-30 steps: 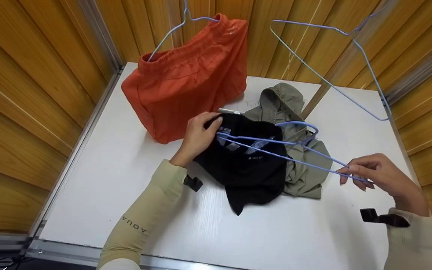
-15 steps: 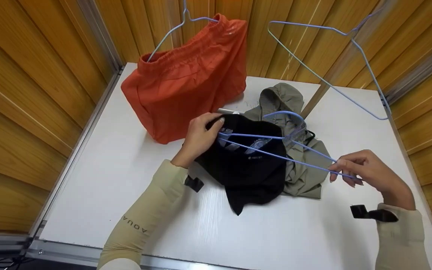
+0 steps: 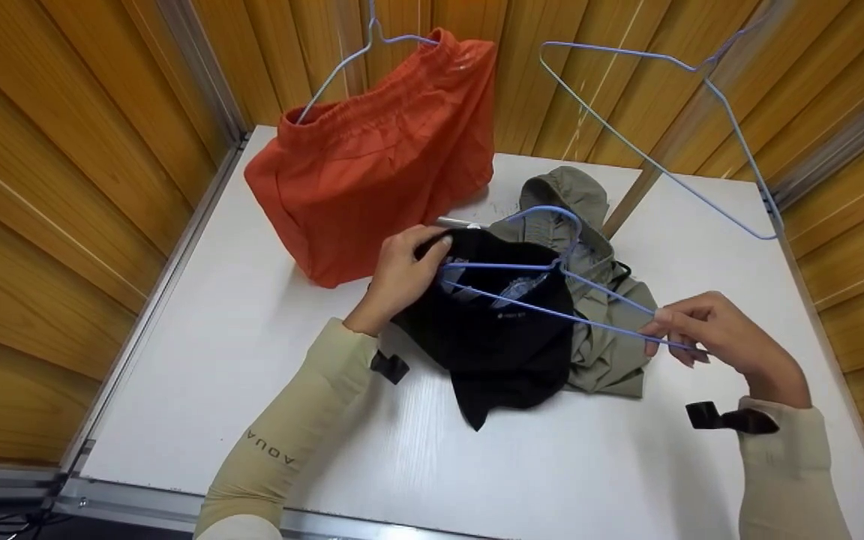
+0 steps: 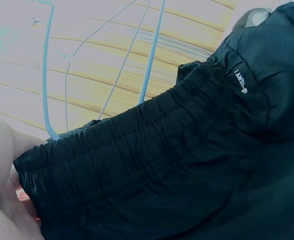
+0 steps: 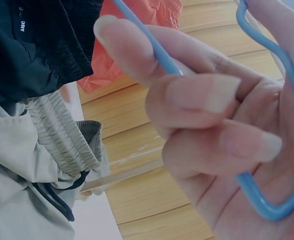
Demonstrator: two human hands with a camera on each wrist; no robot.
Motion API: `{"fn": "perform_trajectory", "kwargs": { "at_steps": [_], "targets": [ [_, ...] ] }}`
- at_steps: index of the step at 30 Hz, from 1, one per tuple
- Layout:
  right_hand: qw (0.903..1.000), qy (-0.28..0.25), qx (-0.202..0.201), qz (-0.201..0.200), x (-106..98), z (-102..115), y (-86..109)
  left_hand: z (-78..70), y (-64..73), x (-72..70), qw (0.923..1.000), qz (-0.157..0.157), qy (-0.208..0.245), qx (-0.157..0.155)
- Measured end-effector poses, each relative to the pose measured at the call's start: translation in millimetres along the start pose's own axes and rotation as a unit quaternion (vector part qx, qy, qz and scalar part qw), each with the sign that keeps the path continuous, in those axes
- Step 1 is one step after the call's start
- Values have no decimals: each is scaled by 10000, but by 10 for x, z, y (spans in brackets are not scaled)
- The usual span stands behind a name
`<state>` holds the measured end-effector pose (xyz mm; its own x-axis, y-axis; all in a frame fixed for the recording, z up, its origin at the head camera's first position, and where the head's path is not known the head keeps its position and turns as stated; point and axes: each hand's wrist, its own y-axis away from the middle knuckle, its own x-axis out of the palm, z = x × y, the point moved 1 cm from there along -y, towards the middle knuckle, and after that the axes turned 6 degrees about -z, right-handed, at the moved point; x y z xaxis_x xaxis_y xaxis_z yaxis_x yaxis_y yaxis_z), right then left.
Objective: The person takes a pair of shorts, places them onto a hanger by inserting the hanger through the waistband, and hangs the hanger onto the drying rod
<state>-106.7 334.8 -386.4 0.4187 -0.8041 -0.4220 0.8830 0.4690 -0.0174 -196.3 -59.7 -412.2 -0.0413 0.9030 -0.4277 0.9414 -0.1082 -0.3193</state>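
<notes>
Black shorts [image 3: 507, 352] with an elastic waistband [image 4: 137, 135] lie in the middle of the table. My left hand [image 3: 400, 274] pinches the waistband at its left end, thumb on the near side. A blue wire hanger [image 3: 612, 328] reaches across to the shorts, its left end inside the waist opening and its hook pointing up and left. The right hand [image 3: 709, 330] holds the hanger's right end; in the right wrist view, fingers [image 5: 202, 95] curl round the blue wire. Partly under the black shorts lie grey-green shorts [image 3: 612, 345] with a dark drawstring [image 5: 57, 200].
Orange shorts [image 3: 379, 165] hang on another hanger [image 3: 334, 69] at the back left. A bare blue hanger [image 3: 627, 146] hangs at the back right, near a wooden stick [image 3: 631, 202]. Wood-patterned walls [image 3: 49, 187] enclose the white table [image 3: 199, 360].
My right hand has moved left with the hanger, sliding its left end further into the black waistband. The hanger's hook has shifted left and up. The left hand stays nearly still.
</notes>
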Motion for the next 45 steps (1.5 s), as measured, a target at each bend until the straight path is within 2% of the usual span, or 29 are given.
{"fn": "perform_trajectory", "kwargs": {
  "at_steps": [5, 15, 31, 37, 45],
  "targets": [
    [9999, 83, 53, -31, 26, 41, -60, -8, -7, -3, 10000, 18, -26, -14],
    [9985, 307, 441, -141, 132, 109, -187, -29, -7, 18, 9997, 139, -199, 61],
    [9961, 571, 650, -145, 227, 109, -342, -57, 21, 59, 9996, 226, 30, 189],
    [9961, 628, 607, -153, 245, 95, -383, -97, 29, 77, 9997, 233, 74, 75],
    [9972, 591, 444, -143, 277, 132, -420, -129, 37, 94, 9995, 276, -28, 130]
  ]
}}
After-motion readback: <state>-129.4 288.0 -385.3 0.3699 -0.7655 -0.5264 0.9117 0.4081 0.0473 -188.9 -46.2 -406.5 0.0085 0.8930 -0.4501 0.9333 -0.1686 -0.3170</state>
